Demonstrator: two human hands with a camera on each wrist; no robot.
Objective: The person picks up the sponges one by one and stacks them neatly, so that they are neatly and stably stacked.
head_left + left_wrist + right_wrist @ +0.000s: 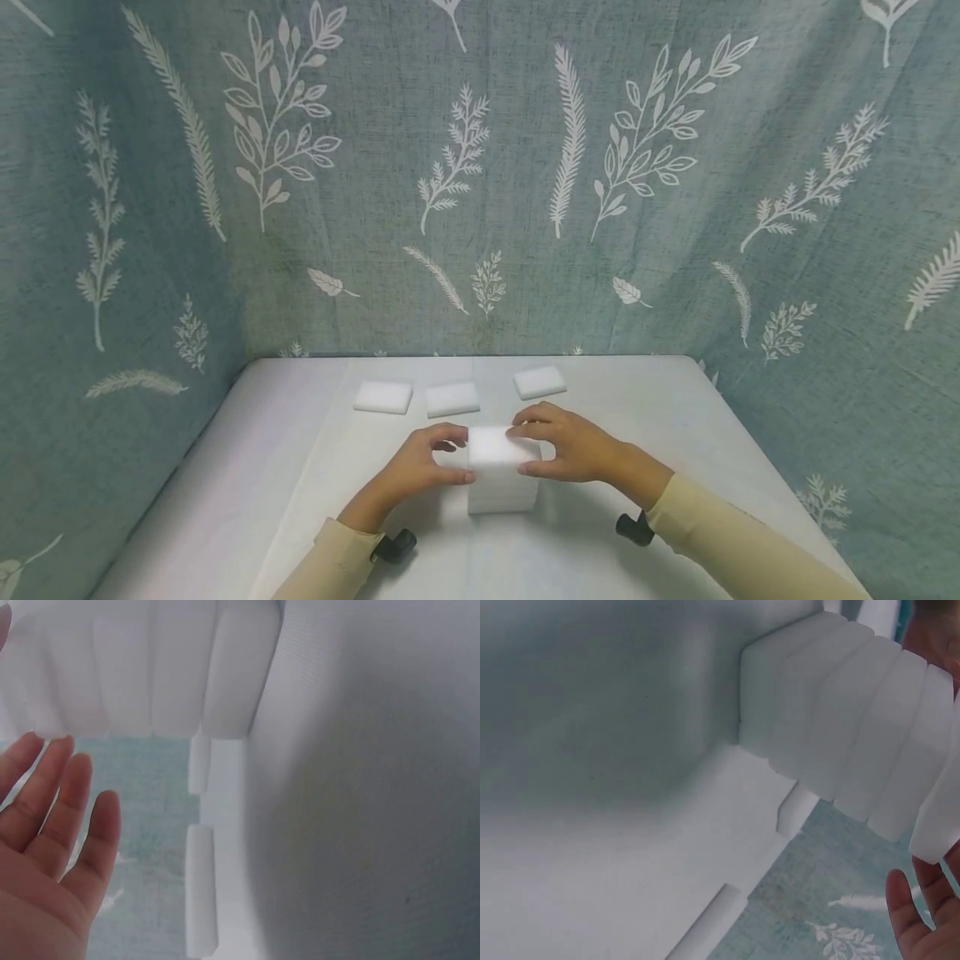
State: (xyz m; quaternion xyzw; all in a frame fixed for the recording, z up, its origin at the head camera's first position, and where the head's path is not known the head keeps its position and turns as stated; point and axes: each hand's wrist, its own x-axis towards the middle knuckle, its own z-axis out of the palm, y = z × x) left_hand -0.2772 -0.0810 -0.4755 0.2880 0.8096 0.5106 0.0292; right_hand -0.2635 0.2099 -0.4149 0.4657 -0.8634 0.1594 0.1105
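"Where is the stack set?"
"The stack (501, 502) of white blocks is seen toward 6 o'clock on the table (667, 400). From it, a first loose block (383, 397) is placed near 10 o'clock, a second loose block (453, 399) near 11, a third loose block (540, 382) just past 12."
"And the hands?"
"The top block (489, 450) is pinched from 3 o'clock by the right hand (573, 446), thumb nearer, fingertips farther. The stack is touched from 9 o'clock by the left hand (422, 462), its fingers unclenched."
"How would it handle?"
"Light, soft and foam-like, it is judged; easily dented or nudged. Opposite edges are best held, gently."
"Its lie?"
"The layers are stacked flat, the top block slightly askew; its longer side cannot be told. The first two loose blocks are aligned roughly 9 to 3, the third turned slightly toward 2."
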